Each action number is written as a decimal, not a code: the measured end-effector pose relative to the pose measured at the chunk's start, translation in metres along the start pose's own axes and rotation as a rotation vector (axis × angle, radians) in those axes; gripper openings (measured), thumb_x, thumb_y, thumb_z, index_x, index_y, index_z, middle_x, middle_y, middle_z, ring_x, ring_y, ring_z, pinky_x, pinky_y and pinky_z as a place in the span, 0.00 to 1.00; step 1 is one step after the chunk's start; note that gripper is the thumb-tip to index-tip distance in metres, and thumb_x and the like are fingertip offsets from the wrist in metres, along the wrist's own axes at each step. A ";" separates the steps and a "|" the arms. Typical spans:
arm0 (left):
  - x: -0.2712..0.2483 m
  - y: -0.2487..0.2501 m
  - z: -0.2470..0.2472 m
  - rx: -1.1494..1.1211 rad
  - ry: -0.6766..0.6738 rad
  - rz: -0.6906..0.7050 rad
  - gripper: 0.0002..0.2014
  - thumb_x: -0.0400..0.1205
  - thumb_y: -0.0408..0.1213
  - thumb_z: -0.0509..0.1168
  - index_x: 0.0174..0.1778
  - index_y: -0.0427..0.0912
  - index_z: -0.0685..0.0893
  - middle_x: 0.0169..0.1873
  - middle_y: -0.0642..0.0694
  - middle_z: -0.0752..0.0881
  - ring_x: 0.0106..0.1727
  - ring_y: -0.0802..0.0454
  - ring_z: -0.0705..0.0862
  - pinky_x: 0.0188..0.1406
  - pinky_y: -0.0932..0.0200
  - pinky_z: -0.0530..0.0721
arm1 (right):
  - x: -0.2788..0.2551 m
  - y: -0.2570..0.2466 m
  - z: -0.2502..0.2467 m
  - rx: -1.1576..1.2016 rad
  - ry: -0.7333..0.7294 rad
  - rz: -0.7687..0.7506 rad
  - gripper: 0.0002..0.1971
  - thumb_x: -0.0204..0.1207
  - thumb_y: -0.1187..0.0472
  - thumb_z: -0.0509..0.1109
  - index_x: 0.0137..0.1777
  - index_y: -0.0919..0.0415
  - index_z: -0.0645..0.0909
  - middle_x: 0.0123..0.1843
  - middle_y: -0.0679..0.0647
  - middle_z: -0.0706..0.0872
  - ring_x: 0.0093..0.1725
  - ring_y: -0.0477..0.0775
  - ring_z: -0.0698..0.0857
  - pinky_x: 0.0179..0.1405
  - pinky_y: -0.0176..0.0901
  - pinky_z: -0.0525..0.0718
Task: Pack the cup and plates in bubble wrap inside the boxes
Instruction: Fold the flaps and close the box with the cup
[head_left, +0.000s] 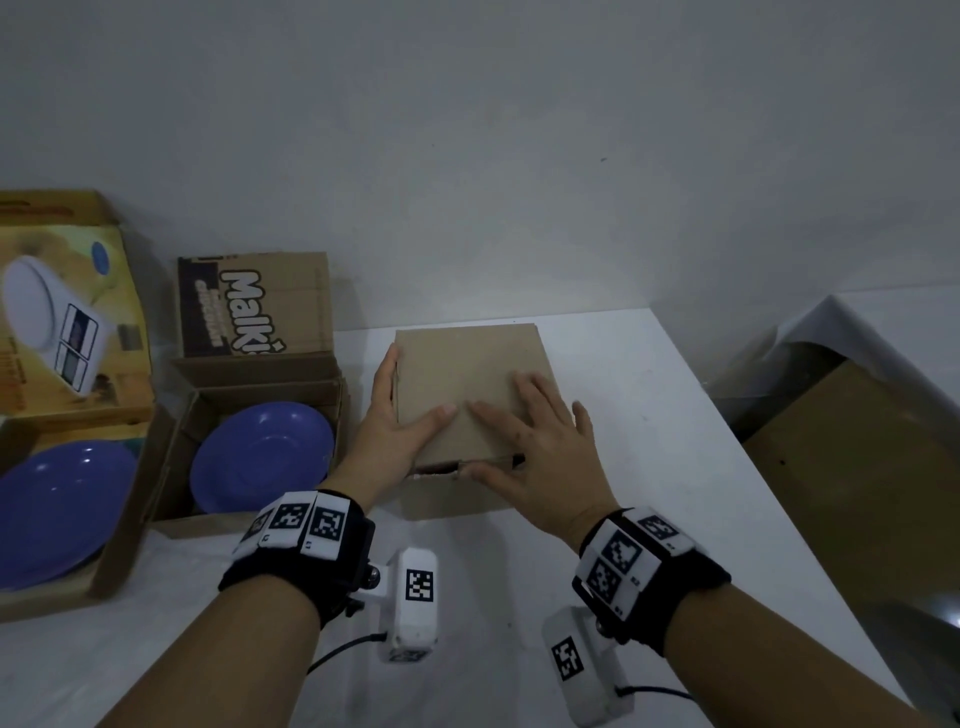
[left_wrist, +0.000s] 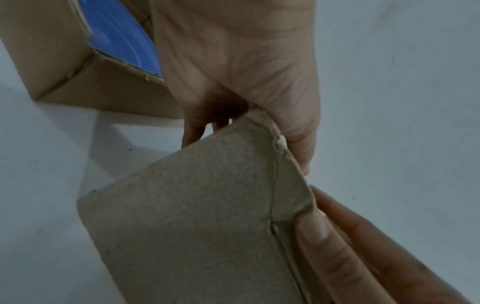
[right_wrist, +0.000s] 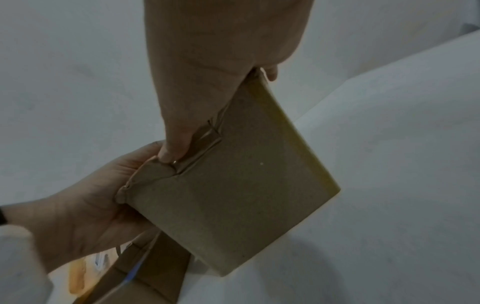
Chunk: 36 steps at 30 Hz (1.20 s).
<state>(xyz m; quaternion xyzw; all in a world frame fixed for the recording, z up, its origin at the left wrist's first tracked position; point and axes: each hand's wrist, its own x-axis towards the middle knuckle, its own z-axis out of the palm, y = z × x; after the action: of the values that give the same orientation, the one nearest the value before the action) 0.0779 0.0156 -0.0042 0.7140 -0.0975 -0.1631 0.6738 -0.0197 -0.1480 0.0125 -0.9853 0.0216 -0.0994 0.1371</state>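
Note:
A plain brown box (head_left: 467, 384) stands with its lid down in the middle of the white table (head_left: 665, 467). My left hand (head_left: 402, 418) holds its near left corner, thumb on the lid and fingers down the left side. My right hand (head_left: 527, 423) lies flat on the lid with straight fingers; its thumb (right_wrist: 172, 148) presses the lid's front tuck flap against the brown box (right_wrist: 233, 195). The left wrist view shows the left hand (left_wrist: 233, 72) on that corner of the brown box (left_wrist: 194, 226). Two blue plates (head_left: 262, 452) (head_left: 57, 509) lie in open boxes at the left. No cup or bubble wrap shows.
The open Malkist box (head_left: 254, 306) stands right beside the left hand. A larger open kitchen-scale box (head_left: 72, 322) stands at the far left. A brown cardboard sheet (head_left: 857, 467) under white cloth lies beyond the table's right edge. A grey wall rises behind.

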 end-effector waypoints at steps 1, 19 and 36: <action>0.001 -0.001 0.000 -0.001 -0.002 0.005 0.45 0.75 0.39 0.73 0.80 0.65 0.51 0.73 0.54 0.70 0.64 0.60 0.78 0.60 0.54 0.82 | 0.002 0.000 0.001 0.041 0.012 0.020 0.36 0.66 0.25 0.54 0.71 0.39 0.74 0.78 0.58 0.69 0.79 0.60 0.64 0.70 0.68 0.68; 0.006 0.001 0.004 0.033 0.013 -0.023 0.43 0.76 0.42 0.72 0.78 0.69 0.52 0.58 0.69 0.73 0.58 0.65 0.79 0.53 0.58 0.83 | 0.003 0.016 0.009 -0.173 -0.031 -0.133 0.42 0.66 0.27 0.58 0.79 0.44 0.61 0.82 0.64 0.62 0.81 0.69 0.60 0.71 0.75 0.65; -0.028 0.009 -0.040 0.367 0.187 0.018 0.21 0.83 0.52 0.60 0.71 0.53 0.76 0.67 0.52 0.80 0.68 0.56 0.77 0.67 0.56 0.75 | 0.010 0.000 -0.011 -0.069 0.033 -0.128 0.34 0.76 0.28 0.43 0.71 0.47 0.73 0.72 0.55 0.76 0.75 0.60 0.70 0.76 0.74 0.52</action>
<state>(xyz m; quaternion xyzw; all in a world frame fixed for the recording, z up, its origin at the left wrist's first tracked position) 0.0675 0.0622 0.0090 0.8359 -0.0690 -0.0696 0.5400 -0.0120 -0.1518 0.0246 -0.9870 -0.0356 -0.1236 0.0961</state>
